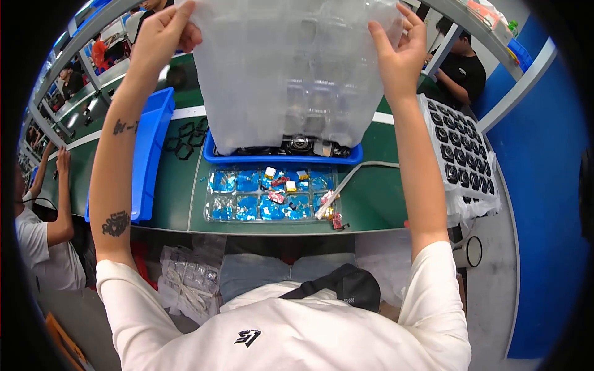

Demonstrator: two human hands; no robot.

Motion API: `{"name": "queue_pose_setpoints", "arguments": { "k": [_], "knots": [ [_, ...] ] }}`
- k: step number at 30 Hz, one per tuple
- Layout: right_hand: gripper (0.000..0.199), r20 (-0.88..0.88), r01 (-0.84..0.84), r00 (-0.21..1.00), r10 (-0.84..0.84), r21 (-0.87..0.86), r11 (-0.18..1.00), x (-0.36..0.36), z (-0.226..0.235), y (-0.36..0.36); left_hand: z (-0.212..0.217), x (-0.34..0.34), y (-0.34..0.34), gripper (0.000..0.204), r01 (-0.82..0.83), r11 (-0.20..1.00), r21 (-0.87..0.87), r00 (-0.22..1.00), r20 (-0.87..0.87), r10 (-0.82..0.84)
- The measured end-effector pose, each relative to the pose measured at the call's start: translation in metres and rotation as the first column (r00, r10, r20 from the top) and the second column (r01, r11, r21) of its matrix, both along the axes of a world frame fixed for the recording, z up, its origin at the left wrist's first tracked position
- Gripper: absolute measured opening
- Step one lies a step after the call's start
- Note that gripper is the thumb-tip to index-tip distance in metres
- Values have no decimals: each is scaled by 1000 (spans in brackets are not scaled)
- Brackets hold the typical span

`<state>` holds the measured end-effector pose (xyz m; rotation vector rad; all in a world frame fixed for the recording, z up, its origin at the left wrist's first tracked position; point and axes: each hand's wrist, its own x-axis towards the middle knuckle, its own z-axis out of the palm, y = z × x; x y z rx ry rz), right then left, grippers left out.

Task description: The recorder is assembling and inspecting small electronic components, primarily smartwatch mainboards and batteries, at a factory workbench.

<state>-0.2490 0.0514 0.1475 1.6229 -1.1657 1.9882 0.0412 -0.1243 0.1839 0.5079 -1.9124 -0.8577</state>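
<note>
Clear plastic tray (pixel 291 68); blue bin (pixel 151 148); green bench (pixel 371 198); blue-lined tray (pixel 272 196) with red, yellow bits; white shirt (pixel 278 334).

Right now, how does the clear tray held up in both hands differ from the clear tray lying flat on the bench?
The held tray is lifted upright, gripped at its top corners by the left hand and right hand; the bench tray lies flat. The held tray's pockets look empty; the bench tray holds blue-wrapped pieces and small parts. The held tray looks larger. Both are clear moulded plastic with rows of pockets.
</note>
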Motion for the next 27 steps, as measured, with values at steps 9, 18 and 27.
{"name": "queue_pose_setpoints", "arguments": {
  "k": [9,18,27],
  "knots": [
    [49,46,66,997,-67,16,998,-4,3,-2,15,6,-8,35,-73,993,-91,996,-63,67],
    [54,-15,135,991,-134,85,987,-12,-1,-5,5,-6,-9,30,-16,1000,-14,1000,7,16],
    [37,178,-167,950,255,-399,902,-32,54,58,52,16,21,21,784,590,191,620,-247,-744]
  ]
}}
